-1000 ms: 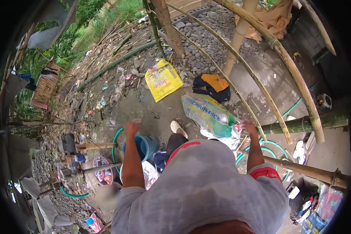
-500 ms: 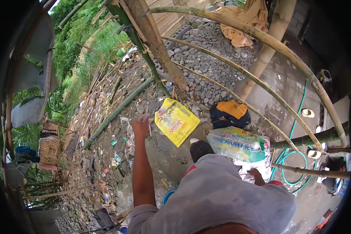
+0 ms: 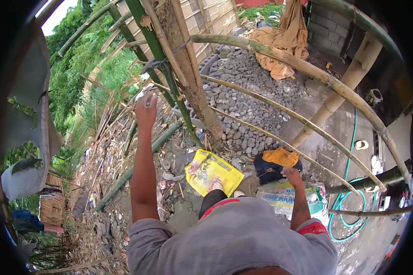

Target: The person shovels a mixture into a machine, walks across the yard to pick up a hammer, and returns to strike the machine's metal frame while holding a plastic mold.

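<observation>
My left hand [image 3: 147,107] is raised far forward, with its fingers curled in and nothing visible in them. In this view it overlaps the littered ground beside the bamboo posts. Lower right, my right hand [image 3: 291,175] has its fingers bent together, and no object shows in them. Behind its fingertips lies dark clothing [image 3: 267,173] with an orange cloth [image 3: 281,157] on top. A clear and green rice sack [image 3: 280,195] lies beneath my right forearm. Between my arms, a yellow printed sack [image 3: 209,172] is spread on the ground, with my foot [image 3: 216,187] at its near edge.
An upright bamboo post [image 3: 188,78] stands ahead, and curved bamboo poles [image 3: 280,52] cross to the right. Beyond them is a heap of grey stones [image 3: 243,82] with a brown tarp [image 3: 280,50]. A green hose [image 3: 337,224] coils at right. Debris [image 3: 101,178] covers the left slope.
My left hand has risen forward and left. My right hand has moved forward from beside the rice sack to the dark clothing. My body and foot have shifted toward the yellow sack.
</observation>
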{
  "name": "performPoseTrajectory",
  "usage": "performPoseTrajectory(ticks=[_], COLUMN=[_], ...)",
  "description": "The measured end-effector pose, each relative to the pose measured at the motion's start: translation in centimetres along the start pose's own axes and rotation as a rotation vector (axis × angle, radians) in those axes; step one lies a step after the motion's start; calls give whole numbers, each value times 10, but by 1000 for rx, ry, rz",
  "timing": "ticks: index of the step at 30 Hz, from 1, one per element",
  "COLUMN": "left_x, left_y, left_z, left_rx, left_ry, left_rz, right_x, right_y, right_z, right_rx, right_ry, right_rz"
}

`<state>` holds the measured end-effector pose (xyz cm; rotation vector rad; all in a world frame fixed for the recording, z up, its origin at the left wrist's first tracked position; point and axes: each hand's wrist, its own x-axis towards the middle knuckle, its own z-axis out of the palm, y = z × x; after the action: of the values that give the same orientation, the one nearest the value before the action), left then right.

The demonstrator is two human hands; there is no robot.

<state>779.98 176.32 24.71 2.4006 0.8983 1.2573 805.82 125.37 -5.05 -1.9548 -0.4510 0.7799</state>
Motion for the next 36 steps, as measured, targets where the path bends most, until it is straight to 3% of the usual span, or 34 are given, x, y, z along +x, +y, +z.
performPoseTrajectory(ticks=[2, 5, 7, 8, 9, 10, 11, 12, 13, 16, 19, 23, 25, 27, 28, 30, 31, 32, 33, 34, 35, 36], left_x=[58, 123, 153, 160, 166, 173, 176, 181, 186, 203, 212, 232, 245, 234, 221, 188, 167, 145, 126, 110, 95, 82], left_y=[-25, -45, -68, -75, -78, -81, -83, -84, -84, -94, -109, -98, -90, -56, -48, -22, -12, 2, 9, 23, 40, 53], left_z=[11, 35, 52, 58, 63, 68, 70, 70, 68, 63, 63, 20, -25, -84, -108, -153, -166, -177, -178, -176, -179, -166], left_rx=[36, 88, 183, 241, 300, 291, 306, 321, 315, 244, 151, 64, 16, 30, -10, 21, -63, -147, -166, -191, -107, -189], left_ry=[88, 77, -179, -230, -278, -266, -305, -342, -337, -591, -655, -526, -376, -276, -180, -184, -183, -245, -259, -305, -490, -579], left_rz=[80, 137, 123, 189, 252, 258, 184, 110, 107, 199, 305, 161, 117, -64, 59, 112, 176, 234, 416, 561, 522, 646], right_x=[-23, -85, -135, -159, -189, -221, -245, -266, -273, -276, -265, -242, -235, -227, -223, -218, -207, -199, -184, -171, -152, -140], right_y=[34, 96, 150, 236, 321, 256, 178, 177, 176, 166, 147, 111, 93, 92, 99, 116, 92, 65, 41, -21, -28, -81], right_z=[3, 17, 52, 63, 92, 106, 135, 153, 167, 196, 210, 193, 172, 151, 140, 124, 120, 108, 110, 108, 98, 103], right_rx=[-195, -276, 247, 367, -52, -689, -235, -67, -18, 72, 157, 262, 302, 285, 217, 8, -136, -212, -262, -160, -199, 3], right_ry=[207, 373, 532, 421, 426, 10, 367, 423, 392, 354, 341, 430, 531, 697, 651, 594, 581, 436, 568, 519, 412, 473], right_rz=[-154, 81, 382, 459, 372, 409, 732, 817, 828, 818, 774, 699, 658, 620, 566, 489, 463, 263, 124, 200, 112, -37])
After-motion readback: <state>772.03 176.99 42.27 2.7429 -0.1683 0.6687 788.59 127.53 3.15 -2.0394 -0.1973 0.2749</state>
